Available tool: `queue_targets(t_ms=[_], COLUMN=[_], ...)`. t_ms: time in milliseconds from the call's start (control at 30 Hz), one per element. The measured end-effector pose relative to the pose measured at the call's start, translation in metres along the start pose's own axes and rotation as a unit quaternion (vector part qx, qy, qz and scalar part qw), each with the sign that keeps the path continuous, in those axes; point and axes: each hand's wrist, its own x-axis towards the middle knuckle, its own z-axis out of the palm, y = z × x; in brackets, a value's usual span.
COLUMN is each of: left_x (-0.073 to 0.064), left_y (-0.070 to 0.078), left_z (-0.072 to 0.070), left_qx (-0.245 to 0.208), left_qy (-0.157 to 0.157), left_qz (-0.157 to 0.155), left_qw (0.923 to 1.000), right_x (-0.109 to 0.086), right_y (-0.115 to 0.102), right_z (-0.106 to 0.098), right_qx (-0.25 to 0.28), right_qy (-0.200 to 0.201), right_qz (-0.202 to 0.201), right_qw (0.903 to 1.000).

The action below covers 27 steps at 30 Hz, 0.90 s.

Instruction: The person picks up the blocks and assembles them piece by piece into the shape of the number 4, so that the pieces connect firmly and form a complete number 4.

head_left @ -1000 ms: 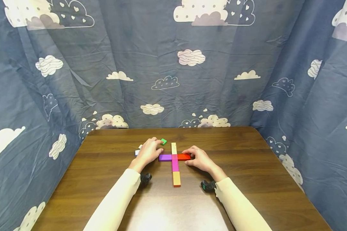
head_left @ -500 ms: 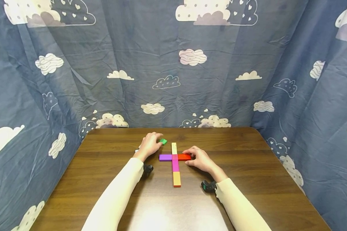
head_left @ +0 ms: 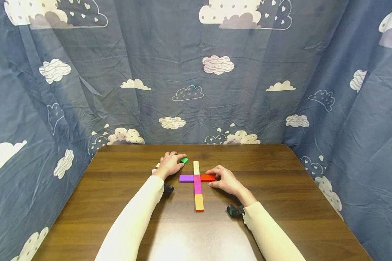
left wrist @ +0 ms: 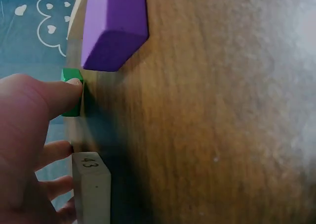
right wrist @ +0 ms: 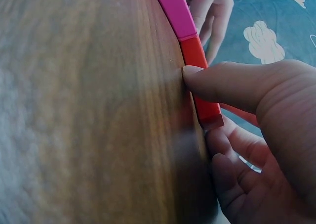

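Observation:
My left hand (head_left: 170, 165) pinches a small green block (head_left: 184, 160) at the back of the table; its thumb lies against the block's near side in the left wrist view. On the right, my right hand (head_left: 227, 180) holds a flat red block (right wrist: 200, 56) between thumb and fingers. That red block forms the right arm of a cross laid on the table. Its left arm is a purple block (head_left: 186, 178), its top a pale yellow block (head_left: 196, 167). Magenta pieces (head_left: 197, 187) run down the middle to an orange block (head_left: 199, 202).
A white block (left wrist: 92, 184) marked 43 stands beside my left fingers, and a small cream piece (head_left: 158, 165) shows behind that hand. The brown wooden table (head_left: 268, 163) ends at a blue cloud-patterned curtain (head_left: 183, 72).
My left hand has moved a little back and to the right, and its thumb and index finger have closed on the green block. My right hand stays at the red block.

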Motion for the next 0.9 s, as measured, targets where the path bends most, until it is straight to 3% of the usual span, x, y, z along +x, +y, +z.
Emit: queue_targets(t_ms=[267, 900], left_x=[0.003, -0.001], left_y=[-0.009, -0.007], left_z=[0.007, -0.004], left_qx=[0.007, -0.007], left_qy=[0.022, 0.022], left_qz=[-0.005, -0.01], left_qw=[0.9997, 0.9997], right_x=[0.0, -0.001], right_y=[0.0, 0.002], right_z=[-0.001, 0.0], right_qx=[0.001, -0.006], right_qy=[0.0, 0.002], right_qz=[-0.002, -0.01], right_qw=[1.0, 0.9999])
